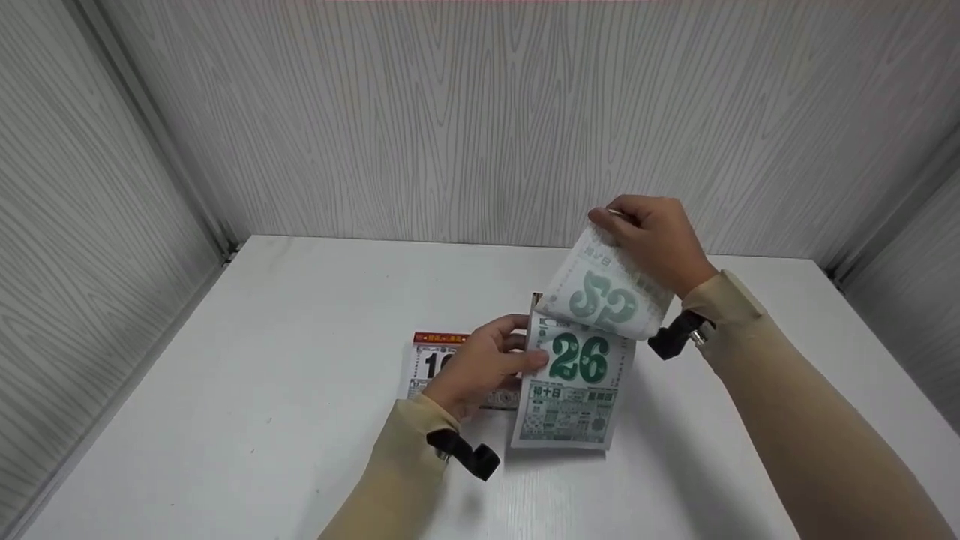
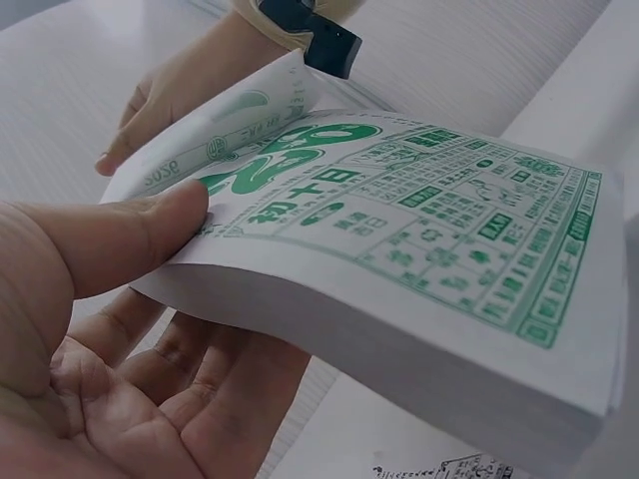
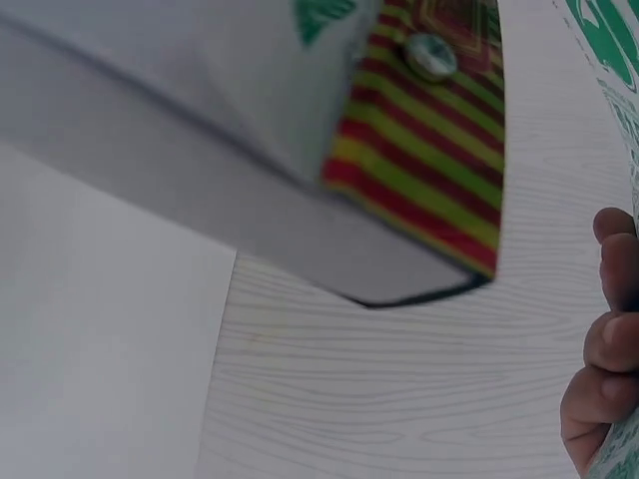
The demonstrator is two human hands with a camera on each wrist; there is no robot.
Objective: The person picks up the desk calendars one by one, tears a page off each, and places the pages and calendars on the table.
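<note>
Two hands apart: left hand [image 1: 480,364] gripping tear-off calendar pad [image 1: 570,397] with thumb on top, right hand [image 1: 656,240] pinching lifted page [image 1: 604,292] upward.

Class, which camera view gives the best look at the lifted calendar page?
The head view: the lifted page shows almost whole, its top edge held by the right hand. The left wrist view shows it edge-on behind the pad; the right wrist view shows only green slivers.
</note>
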